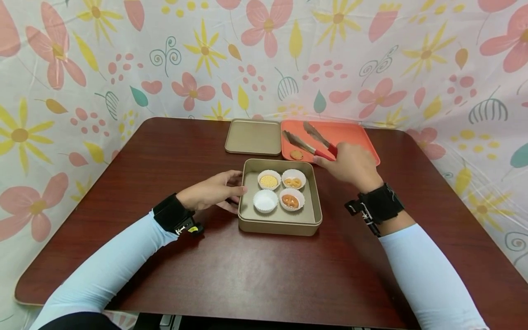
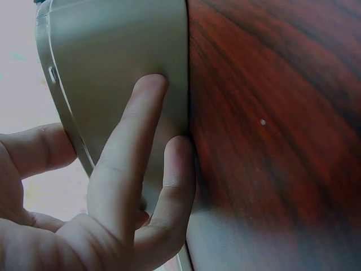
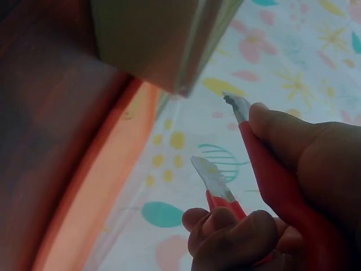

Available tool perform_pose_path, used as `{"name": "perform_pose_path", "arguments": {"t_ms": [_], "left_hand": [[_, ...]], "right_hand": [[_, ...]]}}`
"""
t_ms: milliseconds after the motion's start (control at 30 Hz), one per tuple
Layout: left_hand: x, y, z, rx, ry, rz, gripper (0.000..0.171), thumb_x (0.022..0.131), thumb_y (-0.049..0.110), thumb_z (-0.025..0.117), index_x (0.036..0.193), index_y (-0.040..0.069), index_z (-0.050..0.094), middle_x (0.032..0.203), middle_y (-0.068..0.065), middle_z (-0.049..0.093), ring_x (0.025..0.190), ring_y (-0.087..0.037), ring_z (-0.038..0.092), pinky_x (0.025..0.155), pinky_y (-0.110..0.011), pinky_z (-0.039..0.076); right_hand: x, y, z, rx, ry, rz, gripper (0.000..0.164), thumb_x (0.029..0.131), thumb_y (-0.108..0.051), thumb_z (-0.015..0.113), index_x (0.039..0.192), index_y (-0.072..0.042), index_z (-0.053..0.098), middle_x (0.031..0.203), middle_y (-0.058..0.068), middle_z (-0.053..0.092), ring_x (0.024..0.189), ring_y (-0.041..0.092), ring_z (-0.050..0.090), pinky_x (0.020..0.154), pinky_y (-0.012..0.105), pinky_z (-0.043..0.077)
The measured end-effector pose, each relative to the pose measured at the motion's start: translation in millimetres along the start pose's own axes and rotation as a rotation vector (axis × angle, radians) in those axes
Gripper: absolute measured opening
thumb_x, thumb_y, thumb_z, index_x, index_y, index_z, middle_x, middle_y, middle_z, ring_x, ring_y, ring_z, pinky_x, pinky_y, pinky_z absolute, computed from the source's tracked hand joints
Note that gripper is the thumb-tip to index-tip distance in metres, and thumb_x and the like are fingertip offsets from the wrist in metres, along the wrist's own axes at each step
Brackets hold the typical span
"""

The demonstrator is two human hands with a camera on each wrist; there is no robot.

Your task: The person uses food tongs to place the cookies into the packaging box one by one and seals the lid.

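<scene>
A gold square tin (image 1: 280, 223) stands mid-table with white paper cups inside: one with a yellow cracker (image 1: 268, 180), two with pretzel biscuits (image 1: 290, 201), one empty (image 1: 265, 200). My left hand (image 1: 214, 190) holds the tin's left wall, fingers (image 2: 132, 164) flat against its outside and thumb at the rim. My right hand (image 1: 350, 166) grips red-handled metal tongs (image 1: 307, 142), arms spread apart, tips over the orange tray (image 1: 354, 133). A round biscuit (image 1: 296, 155) lies on the tray beneath the tongs. In the right wrist view the tongs (image 3: 254, 164) sit in my curled fingers.
The tin's lid (image 1: 253, 136) lies flat behind the tin, left of the orange tray. The dark wooden table (image 1: 165, 151) is backed by a flowered cloth wall (image 1: 123, 59) close on three sides.
</scene>
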State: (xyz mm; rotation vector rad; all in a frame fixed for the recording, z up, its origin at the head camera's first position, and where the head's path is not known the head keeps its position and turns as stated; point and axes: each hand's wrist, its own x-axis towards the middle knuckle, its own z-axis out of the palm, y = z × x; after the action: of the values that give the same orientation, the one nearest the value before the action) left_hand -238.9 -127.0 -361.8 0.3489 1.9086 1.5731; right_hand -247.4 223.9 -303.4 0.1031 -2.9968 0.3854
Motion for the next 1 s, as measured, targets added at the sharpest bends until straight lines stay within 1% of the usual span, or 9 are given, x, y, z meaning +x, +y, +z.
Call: {"name": "perform_pose_path", "arguments": {"t_ms": [200, 467, 700, 833, 1000], "left_hand": [[-0.2, 0.9, -0.1, 0.001, -0.009, 0.008, 0.070, 0.106, 0.010, 0.056, 0.161, 0.002, 0.013, 0.152, -0.023, 0.036, 0.119, -0.043, 0.058, 0.085, -0.048, 0.062], [-1.0, 1.2, -0.4, 0.007, -0.012, 0.011, 0.069, 0.107, 0.010, 0.056, 0.161, 0.002, 0.015, 0.151, -0.023, 0.037, 0.118, -0.043, 0.058, 0.084, -0.048, 0.062], [-0.8, -0.4, -0.8, 0.002, -0.009, 0.006, 0.069, 0.106, 0.011, 0.057, 0.161, 0.002, 0.016, 0.151, -0.023, 0.038, 0.118, -0.043, 0.058, 0.084, -0.048, 0.062], [-0.4, -0.6, -1.4, 0.011, -0.004, 0.005, 0.070, 0.106, 0.011, 0.057, 0.161, 0.002, 0.015, 0.151, -0.022, 0.038, 0.118, -0.042, 0.059, 0.084, -0.048, 0.063], [-0.2, -0.6, -1.9, 0.017, -0.003, 0.003, 0.071, 0.106, 0.012, 0.057, 0.161, 0.003, 0.014, 0.152, -0.022, 0.037, 0.118, -0.042, 0.058, 0.084, -0.048, 0.062]], "right_hand": [[9, 4, 11, -0.007, -0.043, 0.034, 0.062, 0.091, -0.064, 0.066, 0.085, -0.003, 0.056, 0.075, 0.013, 0.053, 0.069, 0.031, 0.054, 0.053, 0.037, 0.039], [13, 10, 18, -0.013, -0.090, 0.056, 0.061, 0.092, -0.064, 0.065, 0.083, -0.005, 0.054, 0.076, 0.012, 0.052, 0.071, 0.030, 0.054, 0.054, 0.036, 0.039], [15, 13, 18, -0.038, -0.125, 0.033, 0.057, 0.092, -0.060, 0.068, 0.077, -0.007, 0.056, 0.073, 0.010, 0.054, 0.068, 0.029, 0.053, 0.050, 0.035, 0.039], [15, 14, 19, -0.046, -0.152, 0.023, 0.054, 0.093, -0.057, 0.069, 0.079, -0.006, 0.058, 0.074, 0.010, 0.056, 0.067, 0.028, 0.054, 0.050, 0.035, 0.041], [15, 13, 21, -0.045, -0.178, 0.037, 0.053, 0.094, -0.056, 0.067, 0.084, -0.005, 0.058, 0.077, 0.011, 0.056, 0.067, 0.028, 0.055, 0.049, 0.034, 0.042]]}}
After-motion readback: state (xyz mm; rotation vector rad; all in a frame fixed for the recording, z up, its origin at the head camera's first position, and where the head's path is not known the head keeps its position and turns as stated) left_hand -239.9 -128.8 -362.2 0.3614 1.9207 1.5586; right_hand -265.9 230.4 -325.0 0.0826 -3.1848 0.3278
